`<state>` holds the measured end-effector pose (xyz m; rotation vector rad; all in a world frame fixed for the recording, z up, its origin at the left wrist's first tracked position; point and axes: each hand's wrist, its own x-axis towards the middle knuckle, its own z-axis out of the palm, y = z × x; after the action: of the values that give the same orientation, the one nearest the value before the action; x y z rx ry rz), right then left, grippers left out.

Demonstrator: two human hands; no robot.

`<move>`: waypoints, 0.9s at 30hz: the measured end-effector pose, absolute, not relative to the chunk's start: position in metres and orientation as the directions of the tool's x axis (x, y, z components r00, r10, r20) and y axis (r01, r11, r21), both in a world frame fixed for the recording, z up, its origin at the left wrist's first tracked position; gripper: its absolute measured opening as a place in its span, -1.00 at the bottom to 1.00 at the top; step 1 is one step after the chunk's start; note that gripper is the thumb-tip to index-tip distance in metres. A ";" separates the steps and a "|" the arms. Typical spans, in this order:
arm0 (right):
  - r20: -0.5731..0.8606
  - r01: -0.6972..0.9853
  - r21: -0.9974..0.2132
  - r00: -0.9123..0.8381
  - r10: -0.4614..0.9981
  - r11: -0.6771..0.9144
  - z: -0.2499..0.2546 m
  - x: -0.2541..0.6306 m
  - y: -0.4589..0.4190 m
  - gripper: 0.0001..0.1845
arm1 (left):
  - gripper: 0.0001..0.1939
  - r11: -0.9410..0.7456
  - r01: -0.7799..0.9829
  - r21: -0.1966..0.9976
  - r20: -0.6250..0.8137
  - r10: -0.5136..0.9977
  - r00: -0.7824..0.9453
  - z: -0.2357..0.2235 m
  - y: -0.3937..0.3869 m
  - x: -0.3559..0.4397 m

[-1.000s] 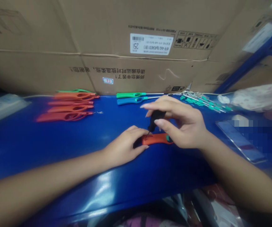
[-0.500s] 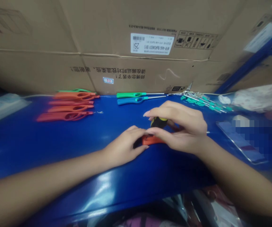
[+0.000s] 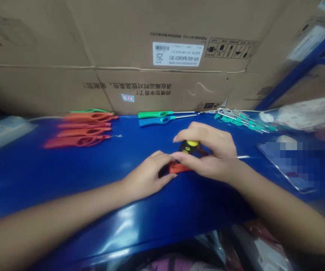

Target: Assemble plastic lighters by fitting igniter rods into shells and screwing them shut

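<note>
My left hand (image 3: pixel 148 171) is closed round the near end of an orange lighter body (image 3: pixel 179 168) lying on the blue table. Above it, my right hand (image 3: pixel 210 150) grips a stubby black and yellow screwdriver handle (image 3: pixel 189 146), held upright over the lighter. The screwdriver's tip is hidden behind my right thumb and the lighter. A thin metal rod (image 3: pixel 243 156) shows past my right wrist; whether it belongs to the lighter, I cannot tell. Black marks or wires show on the lighter's left end, between my two thumbs.
Several orange lighter bodies (image 3: pixel 83 131) lie at the left. A green lighter (image 3: pixel 153 114) and a blue lighter (image 3: pixel 155 121) rest at the back before a cardboard box (image 3: pixel 136 34). Metal tubes with teal parts (image 3: pixel 241 119) are piled right of them, near a phone (image 3: pixel 281 169).
My right hand has shifted slightly left and turned with the screwdriver handle, showing more of its yellow top. The left hand stays on the lighter body. The view has moved a little.
</note>
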<state>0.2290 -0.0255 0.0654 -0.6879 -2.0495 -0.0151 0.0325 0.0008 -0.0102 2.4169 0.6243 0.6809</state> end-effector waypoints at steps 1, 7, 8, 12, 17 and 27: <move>0.763 0.488 -0.267 -0.419 0.492 0.831 0.064 0.229 -0.025 -0.79 | -0.83 -0.743 0.282 0.606 0.327 0.557 0.764 -0.010 0.001 0.032; 0.608 0.444 -0.515 -0.414 0.678 0.733 0.053 0.231 -0.022 -0.43 | -0.78 -0.760 0.289 0.582 0.313 0.537 0.783 -0.002 0.001 0.032; 0.638 0.432 -0.529 -0.364 0.678 0.730 0.052 0.232 -0.020 -0.45 | -0.76 -0.765 0.300 0.570 0.301 0.535 0.790 0.001 0.002 0.032; 0.768 0.444 -0.533 -0.103 0.632 0.720 0.052 0.238 -0.008 -0.43 | -0.66 -0.775 0.378 0.506 0.278 0.561 0.779 0.008 0.011 0.030; 0.821 0.658 -0.423 -0.014 0.571 0.623 0.053 0.256 0.008 -0.56 | -0.68 -0.767 0.503 0.398 0.253 0.619 0.743 0.011 0.035 0.023; 0.242 0.988 -0.061 -0.122 0.963 0.140 0.054 0.268 0.014 -0.77 | -0.75 -0.722 0.641 0.263 0.277 0.692 0.666 0.011 0.096 0.013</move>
<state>0.2684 0.0139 0.0544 -1.9174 -2.1922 -0.1675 0.0128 0.0962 0.0109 2.7355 1.1010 0.5442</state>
